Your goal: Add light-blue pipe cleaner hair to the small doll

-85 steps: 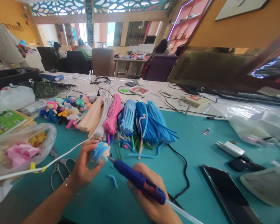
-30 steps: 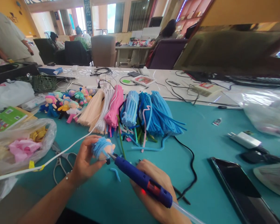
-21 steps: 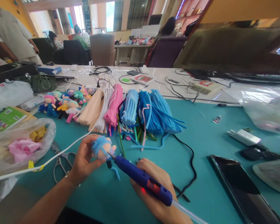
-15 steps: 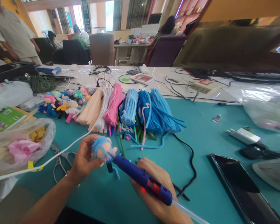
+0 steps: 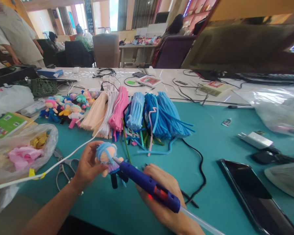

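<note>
Between the fingers of my left hand (image 5: 88, 163) is a small doll (image 5: 109, 160) with light blue strands for hair, a pale head, a lilac-and-blue body and dark legs. My right hand (image 5: 161, 192) is wrapped round a dark blue glue gun (image 5: 142, 179) with a red light glowing on it. A clear glue stick (image 5: 198, 222) runs out of its rear end. The metal nozzle (image 5: 116, 160) points at the doll's head, at the end of a blue strand; I cannot tell whether it touches.
Behind my hands lie bundles of pipe cleaners in peach (image 5: 95, 111), pink (image 5: 120, 111) and blue (image 5: 171, 114), beside several finished dolls (image 5: 66, 107). Scissors (image 5: 63, 166) and a plastic bag (image 5: 22, 153) are at left. A phone (image 5: 254, 195) and white charger (image 5: 256, 140) lie at right.
My left hand has turned the doll, so more of its face side, body and dark legs shows. The glue gun stays nearly in place, its nozzle still by the head.
</note>
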Motion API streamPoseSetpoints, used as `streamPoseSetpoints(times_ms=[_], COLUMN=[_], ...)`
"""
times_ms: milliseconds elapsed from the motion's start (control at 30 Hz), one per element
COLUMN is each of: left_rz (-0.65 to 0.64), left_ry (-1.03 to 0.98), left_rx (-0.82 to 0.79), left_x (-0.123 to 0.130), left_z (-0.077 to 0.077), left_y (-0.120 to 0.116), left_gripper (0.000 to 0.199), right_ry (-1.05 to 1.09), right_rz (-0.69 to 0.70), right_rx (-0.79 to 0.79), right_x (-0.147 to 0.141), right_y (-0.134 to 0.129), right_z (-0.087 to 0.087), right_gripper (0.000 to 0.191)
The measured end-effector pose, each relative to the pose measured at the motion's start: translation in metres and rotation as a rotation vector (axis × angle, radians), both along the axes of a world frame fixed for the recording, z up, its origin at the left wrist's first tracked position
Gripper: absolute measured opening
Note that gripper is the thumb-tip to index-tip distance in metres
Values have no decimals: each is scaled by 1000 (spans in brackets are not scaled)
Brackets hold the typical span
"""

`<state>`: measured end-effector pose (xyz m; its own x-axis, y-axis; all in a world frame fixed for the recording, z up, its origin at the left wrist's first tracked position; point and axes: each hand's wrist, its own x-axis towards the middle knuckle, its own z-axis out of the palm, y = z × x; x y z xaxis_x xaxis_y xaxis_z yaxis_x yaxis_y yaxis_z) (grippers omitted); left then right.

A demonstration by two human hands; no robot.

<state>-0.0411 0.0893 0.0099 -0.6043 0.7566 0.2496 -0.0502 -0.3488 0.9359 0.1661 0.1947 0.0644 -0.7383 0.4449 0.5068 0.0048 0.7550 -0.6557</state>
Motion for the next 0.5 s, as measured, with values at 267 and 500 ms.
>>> streamPoseSetpoints(times_ms=[267, 500], left_rz=[19, 5], left_ry=[-50, -113], left_rx=[-17, -23], left_x=[-1, -1], left_z=[2, 6], left_y=[1, 3], left_gripper=[59, 60], right_ry=[-12, -12], right_rz=[9, 15], right_rx=[7, -3], right_x=[0, -1], right_y=[0, -1], right_z=[1, 3], right_gripper=[17, 17])
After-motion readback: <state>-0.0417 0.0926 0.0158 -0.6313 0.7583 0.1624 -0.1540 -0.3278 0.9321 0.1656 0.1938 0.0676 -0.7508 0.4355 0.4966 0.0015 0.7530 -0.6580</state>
